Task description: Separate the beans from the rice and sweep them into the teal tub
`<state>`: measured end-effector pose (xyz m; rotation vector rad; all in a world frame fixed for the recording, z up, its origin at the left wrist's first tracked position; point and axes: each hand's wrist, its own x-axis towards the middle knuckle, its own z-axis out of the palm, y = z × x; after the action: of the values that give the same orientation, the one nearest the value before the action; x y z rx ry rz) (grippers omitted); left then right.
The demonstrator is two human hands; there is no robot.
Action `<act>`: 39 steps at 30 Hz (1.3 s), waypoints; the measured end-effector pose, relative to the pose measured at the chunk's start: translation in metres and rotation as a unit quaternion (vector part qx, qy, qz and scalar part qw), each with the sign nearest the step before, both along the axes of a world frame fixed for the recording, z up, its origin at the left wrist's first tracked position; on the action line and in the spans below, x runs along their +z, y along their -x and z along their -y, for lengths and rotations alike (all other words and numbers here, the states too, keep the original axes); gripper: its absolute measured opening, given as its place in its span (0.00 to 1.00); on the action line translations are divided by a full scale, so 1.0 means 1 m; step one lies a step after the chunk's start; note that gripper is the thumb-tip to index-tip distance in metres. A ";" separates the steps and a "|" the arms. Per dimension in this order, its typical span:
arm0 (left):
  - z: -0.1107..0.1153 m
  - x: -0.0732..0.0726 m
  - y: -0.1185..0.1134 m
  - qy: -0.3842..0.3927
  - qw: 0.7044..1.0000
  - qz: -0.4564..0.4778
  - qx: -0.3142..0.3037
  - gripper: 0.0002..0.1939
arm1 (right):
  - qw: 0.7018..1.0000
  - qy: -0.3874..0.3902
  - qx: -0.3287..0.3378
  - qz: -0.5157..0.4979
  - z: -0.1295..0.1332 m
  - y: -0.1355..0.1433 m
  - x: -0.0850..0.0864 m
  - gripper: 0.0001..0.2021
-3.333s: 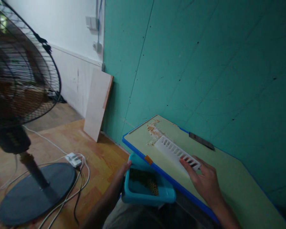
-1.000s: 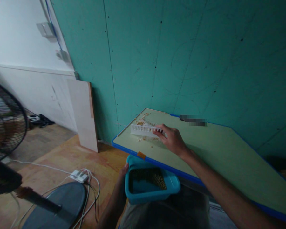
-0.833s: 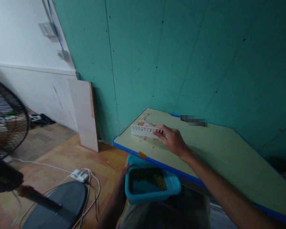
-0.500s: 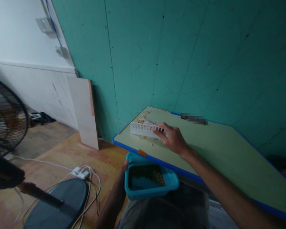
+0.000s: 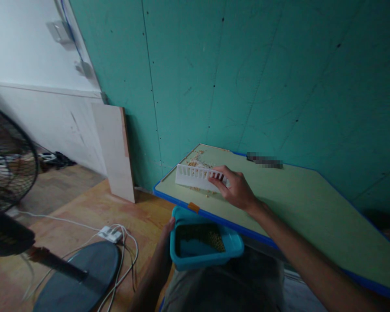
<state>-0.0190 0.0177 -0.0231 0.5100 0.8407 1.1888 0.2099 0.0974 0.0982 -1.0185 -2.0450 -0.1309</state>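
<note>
My right hand pinches the right end of a white slotted plastic piece, which stands on edge on the pale green tabletop. Small tan grains or beans lie scattered behind it, with a few more in front. At the table's near edge, my left hand grips the left side of a turquoise plastic container. Inside the container, more small round grains are heaped toward the right. Most of the left fingers are hidden behind the container wall.
A dark pixelated object lies at the table's back edge, by the green wall. On the left stand a fan with a round base, a power strip with loose cables, and a leaning white board.
The white slotted piece has shifted very slightly left and tilted a little, still in my right hand. My left hand and the container stay in nearly the same place.
</note>
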 end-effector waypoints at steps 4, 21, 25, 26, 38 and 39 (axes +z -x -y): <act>0.002 0.000 0.001 0.000 1.000 -0.004 0.004 0.35 | 1.000 0.001 -0.017 -0.014 -0.001 -0.001 -0.001 0.10; -0.016 -0.014 0.002 0.020 0.999 0.025 -0.028 0.33 | 1.000 -0.004 0.001 0.006 0.002 0.002 -0.002 0.13; -0.014 -0.012 0.002 0.027 0.999 0.030 -0.033 0.33 | 1.000 0.004 0.004 0.000 0.002 0.002 -0.002 0.13; -0.012 -0.011 0.002 0.027 0.999 0.032 -0.033 0.32 | 1.000 0.006 0.003 -0.002 0.002 0.002 -0.002 0.13; -0.006 -0.014 0.006 -0.013 0.998 0.060 -0.006 0.36 | 0.999 0.017 -0.007 -0.033 0.005 0.004 -0.001 0.13; -0.006 -0.014 0.007 -0.017 0.998 0.059 -0.004 0.36 | 0.999 0.018 -0.006 -0.037 0.005 0.004 -0.001 0.13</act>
<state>-0.0260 0.0233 -0.0374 0.4645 0.7178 1.2160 0.2061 0.0923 0.0970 -1.0442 -1.9810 -0.0622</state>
